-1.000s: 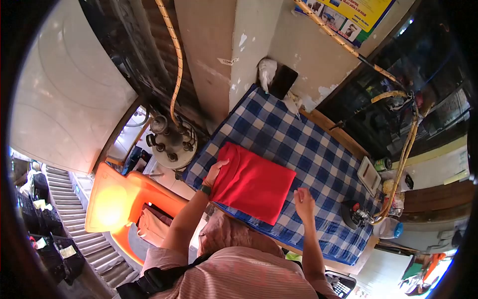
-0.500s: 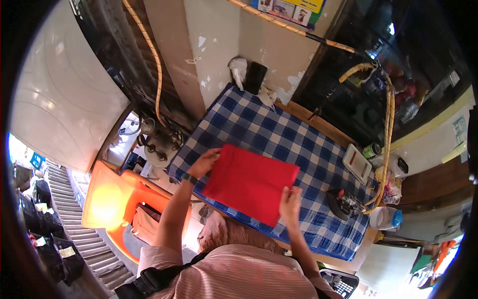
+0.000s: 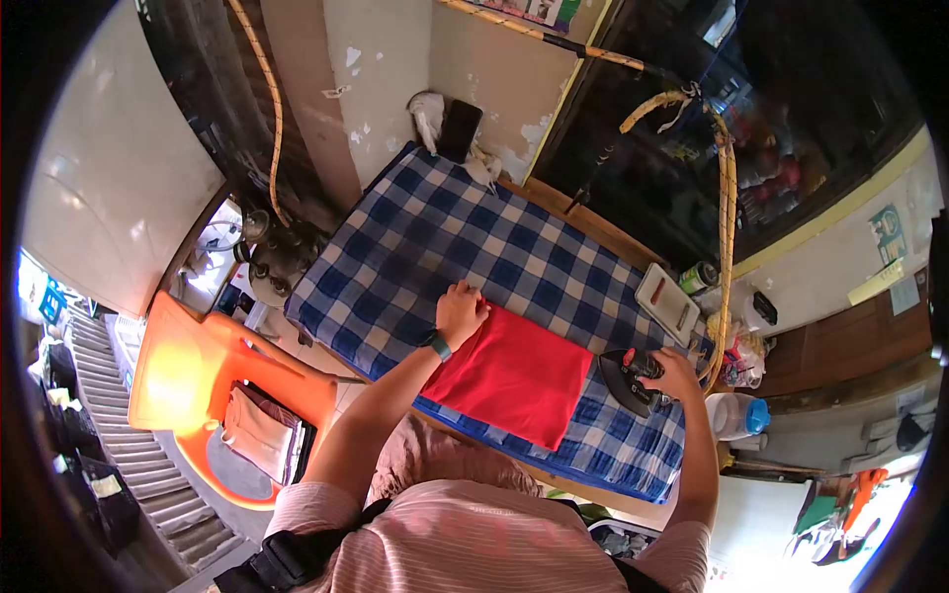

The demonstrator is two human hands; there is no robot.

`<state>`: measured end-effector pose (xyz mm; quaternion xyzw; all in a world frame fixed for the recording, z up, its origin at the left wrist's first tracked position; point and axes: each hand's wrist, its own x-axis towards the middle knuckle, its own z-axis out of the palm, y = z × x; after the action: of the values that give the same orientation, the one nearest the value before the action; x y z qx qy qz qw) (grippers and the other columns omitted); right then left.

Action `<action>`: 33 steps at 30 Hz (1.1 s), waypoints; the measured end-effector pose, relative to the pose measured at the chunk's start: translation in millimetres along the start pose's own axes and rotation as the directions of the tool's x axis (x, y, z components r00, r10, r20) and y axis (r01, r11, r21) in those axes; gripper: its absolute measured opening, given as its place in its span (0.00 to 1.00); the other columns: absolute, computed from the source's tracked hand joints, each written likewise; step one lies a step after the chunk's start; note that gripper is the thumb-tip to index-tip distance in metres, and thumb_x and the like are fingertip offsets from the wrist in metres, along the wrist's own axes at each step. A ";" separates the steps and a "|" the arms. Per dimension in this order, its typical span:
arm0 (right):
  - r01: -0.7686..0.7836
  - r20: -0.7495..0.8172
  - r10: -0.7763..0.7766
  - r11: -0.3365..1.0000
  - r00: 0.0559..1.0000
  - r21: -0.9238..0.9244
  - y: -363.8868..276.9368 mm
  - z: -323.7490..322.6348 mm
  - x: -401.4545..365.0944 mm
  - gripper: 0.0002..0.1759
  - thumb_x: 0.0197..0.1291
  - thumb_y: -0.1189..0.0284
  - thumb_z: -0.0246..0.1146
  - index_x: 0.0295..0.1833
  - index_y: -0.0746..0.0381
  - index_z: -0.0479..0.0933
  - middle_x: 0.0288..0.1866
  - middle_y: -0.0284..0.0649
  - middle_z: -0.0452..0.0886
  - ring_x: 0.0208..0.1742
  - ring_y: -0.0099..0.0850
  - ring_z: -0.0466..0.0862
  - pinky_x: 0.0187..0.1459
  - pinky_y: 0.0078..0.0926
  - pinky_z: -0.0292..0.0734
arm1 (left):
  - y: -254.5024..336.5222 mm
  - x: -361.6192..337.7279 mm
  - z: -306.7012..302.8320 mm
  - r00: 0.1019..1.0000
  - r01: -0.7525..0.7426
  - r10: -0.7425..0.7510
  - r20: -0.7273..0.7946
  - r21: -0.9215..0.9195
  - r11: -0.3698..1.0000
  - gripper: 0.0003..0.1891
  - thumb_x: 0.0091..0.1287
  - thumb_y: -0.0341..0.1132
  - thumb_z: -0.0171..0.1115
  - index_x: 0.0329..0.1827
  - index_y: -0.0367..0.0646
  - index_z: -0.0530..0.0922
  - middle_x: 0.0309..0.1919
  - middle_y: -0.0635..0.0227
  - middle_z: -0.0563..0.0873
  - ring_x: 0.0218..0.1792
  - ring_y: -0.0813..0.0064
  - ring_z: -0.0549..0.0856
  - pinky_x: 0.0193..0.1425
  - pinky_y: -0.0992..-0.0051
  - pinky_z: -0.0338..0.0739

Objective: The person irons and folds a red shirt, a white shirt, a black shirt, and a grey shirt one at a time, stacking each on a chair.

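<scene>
A folded red cloth (image 3: 514, 381) lies flat on a blue-and-white checked cloth (image 3: 395, 227) that covers the table. At its upper left corner is my left hand (image 3: 461, 316), the fingers curled in and closed on the edge. My right hand (image 3: 676, 376) is wrapped round the handle of a clothes iron (image 3: 621, 383). The iron, dark with a red part on top, sits on the checked cloth close to the right edge of the red cloth.
A white tray (image 3: 667, 304) and a can (image 3: 698, 278) stand at the table's right end, near a blue-lidded container (image 3: 739, 416). A yellow-black cord (image 3: 727, 217) hangs down there. To the left, an orange chair (image 3: 178, 368) holds folded clothes (image 3: 259, 427).
The red cloth, held up in both hands before, now lies on the table. My right hand has let go of it and moved right onto the iron, which has shifted nearer the cloth.
</scene>
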<state>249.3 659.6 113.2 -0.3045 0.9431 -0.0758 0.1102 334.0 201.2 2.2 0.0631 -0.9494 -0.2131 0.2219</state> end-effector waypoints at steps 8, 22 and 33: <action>-0.551 0.456 0.317 0.569 0.832 0.610 12.2 8.5 20.7 0.32 0.45 0.59 0.76 0.52 0.68 0.78 0.31 0.39 0.84 0.27 0.28 0.84 0.29 0.26 0.80 | -37.1 0.7 32.4 0.902 0.431 -0.375 0.213 -0.480 0.764 0.14 0.67 0.42 0.55 0.42 0.38 0.75 0.31 0.48 0.84 0.36 0.44 0.84 0.39 0.52 0.77; -0.234 0.240 0.151 0.898 0.959 0.372 -259.6 42.7 118.6 0.30 0.47 0.47 0.69 0.45 0.62 0.82 0.28 0.52 0.84 0.26 0.41 0.86 0.34 0.36 0.81 | -46.4 -37.8 -73.9 0.908 0.234 -0.114 0.402 -0.262 0.936 0.23 0.70 0.57 0.52 0.27 0.46 0.74 0.19 0.58 0.81 0.25 0.53 0.83 0.27 0.57 0.74; -0.088 0.012 0.089 0.943 0.996 0.320 -294.1 40.2 151.4 0.28 0.48 0.48 0.66 0.41 0.64 0.84 0.28 0.52 0.84 0.37 0.47 0.87 0.41 0.40 0.81 | -61.6 -189.7 -76.2 0.797 0.604 -0.321 0.512 -0.658 0.449 0.12 0.66 0.33 0.67 0.46 0.37 0.76 0.30 0.67 0.84 0.34 0.80 0.85 0.38 0.77 0.80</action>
<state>303.9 330.9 111.8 -0.2397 0.9311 -0.2232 0.1604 539.2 157.7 -37.6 0.1825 -0.7168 -0.6730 0.0045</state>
